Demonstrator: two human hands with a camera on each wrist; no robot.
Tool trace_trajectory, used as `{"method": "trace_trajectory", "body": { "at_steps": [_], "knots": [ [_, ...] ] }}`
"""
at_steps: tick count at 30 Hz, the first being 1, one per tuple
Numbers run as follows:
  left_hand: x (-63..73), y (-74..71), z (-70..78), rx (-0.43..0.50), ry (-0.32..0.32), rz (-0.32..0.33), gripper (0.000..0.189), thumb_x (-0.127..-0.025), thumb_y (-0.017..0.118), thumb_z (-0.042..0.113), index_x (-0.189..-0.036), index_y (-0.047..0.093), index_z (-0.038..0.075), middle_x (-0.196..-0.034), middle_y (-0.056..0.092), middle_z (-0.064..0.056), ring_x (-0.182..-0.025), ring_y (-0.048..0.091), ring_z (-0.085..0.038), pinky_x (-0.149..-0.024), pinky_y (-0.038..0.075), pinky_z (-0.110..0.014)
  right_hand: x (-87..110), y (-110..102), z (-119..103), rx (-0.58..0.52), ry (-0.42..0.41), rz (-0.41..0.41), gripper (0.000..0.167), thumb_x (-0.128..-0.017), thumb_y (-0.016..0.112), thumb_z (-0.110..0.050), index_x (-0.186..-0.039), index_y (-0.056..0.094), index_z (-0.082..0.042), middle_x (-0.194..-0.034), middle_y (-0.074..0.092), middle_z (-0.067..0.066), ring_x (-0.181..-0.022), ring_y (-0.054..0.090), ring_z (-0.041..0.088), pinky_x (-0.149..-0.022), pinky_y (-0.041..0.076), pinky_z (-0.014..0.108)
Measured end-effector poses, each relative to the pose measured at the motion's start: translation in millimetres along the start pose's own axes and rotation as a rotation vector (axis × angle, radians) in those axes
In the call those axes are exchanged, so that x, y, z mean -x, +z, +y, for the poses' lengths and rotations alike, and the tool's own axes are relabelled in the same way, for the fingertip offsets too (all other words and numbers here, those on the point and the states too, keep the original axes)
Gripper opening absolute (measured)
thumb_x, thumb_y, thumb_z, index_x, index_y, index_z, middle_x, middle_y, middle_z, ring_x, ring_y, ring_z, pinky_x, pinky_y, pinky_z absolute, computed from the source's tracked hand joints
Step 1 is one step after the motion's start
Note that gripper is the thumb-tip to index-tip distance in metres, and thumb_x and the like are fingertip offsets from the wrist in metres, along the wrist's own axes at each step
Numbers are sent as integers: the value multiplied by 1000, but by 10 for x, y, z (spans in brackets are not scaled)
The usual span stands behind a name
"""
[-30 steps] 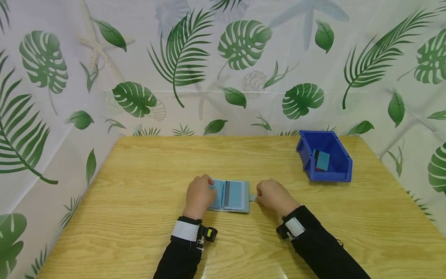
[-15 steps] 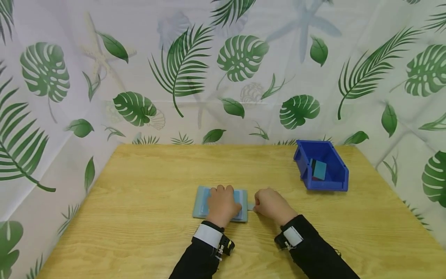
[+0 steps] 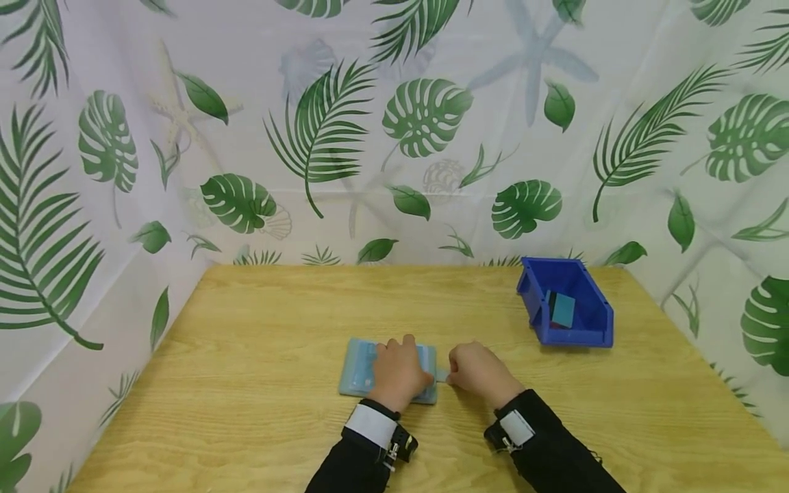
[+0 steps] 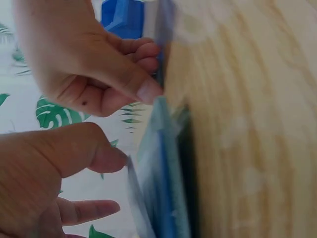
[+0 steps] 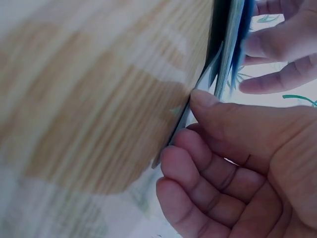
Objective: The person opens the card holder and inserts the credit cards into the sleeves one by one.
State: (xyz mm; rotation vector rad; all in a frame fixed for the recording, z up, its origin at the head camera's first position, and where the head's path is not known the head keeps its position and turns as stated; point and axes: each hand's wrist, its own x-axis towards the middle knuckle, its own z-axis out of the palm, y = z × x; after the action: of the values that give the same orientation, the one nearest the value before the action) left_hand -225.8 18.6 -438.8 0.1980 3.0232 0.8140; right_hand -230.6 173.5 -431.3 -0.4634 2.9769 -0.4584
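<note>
Card holder, pale blue with clear inner sleeves, lies open on the counter, right in front of you. Your left hand is over its middle, fingers spread and fairly straight; the left wrist view shows the thumb at the edge of a clear sleeve, though you cannot tell whether it presses there or only brushes it. Your right hand has thumb and forefinger clamped on the strap at the right edge, the other fingers curled in.

Expect it to be light and bendy, the covers probably stiffer than the sleeves, which may be slick and could crease under a hard pinch. The strap makes a handy but narrow hold; a cover's edge should give you a steadier one, with a flat palm keeping the sleeves down.

Beyond your right hand, well apart from the holder, the blue bin has cards in it. Nothing but your own hands seems to obstruct the holder; the left one hides much of its inside.
</note>
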Motion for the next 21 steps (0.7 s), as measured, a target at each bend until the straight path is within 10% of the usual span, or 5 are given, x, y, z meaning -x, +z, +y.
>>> {"method": "trace_trajectory", "body": {
  "at_steps": [8,11,21],
  "knots": [
    [33,-342,-214,461,-13,-103,52,-89,59,6,-137,45,-5,-100,64,-23,-45,36,-13,-46,32,-27,9,-26,-20,18,38,-26,33,-78,80,-10,-59,52,-10,-57,43,-4,-53,40,12,-53,32,26],
    [78,-420,-364,468,-13,-25,47,-89,55,1,-135,48,-6,-111,63,-27,-53,46,-14,-50,37,-27,-2,-6,-10,13,32,-23,34,-78,80,-10,-59,52,-10,-57,41,-4,-54,39,12,-54,32,26],
    [105,-445,-684,253,-53,109,39,-81,55,-12,-119,61,-3,-79,61,-10,-49,43,-14,-46,32,-26,-10,1,-18,27,36,-24,33,-77,81,-11,-59,53,-10,-57,44,-4,-55,41,12,-55,33,26]
  ]
}}
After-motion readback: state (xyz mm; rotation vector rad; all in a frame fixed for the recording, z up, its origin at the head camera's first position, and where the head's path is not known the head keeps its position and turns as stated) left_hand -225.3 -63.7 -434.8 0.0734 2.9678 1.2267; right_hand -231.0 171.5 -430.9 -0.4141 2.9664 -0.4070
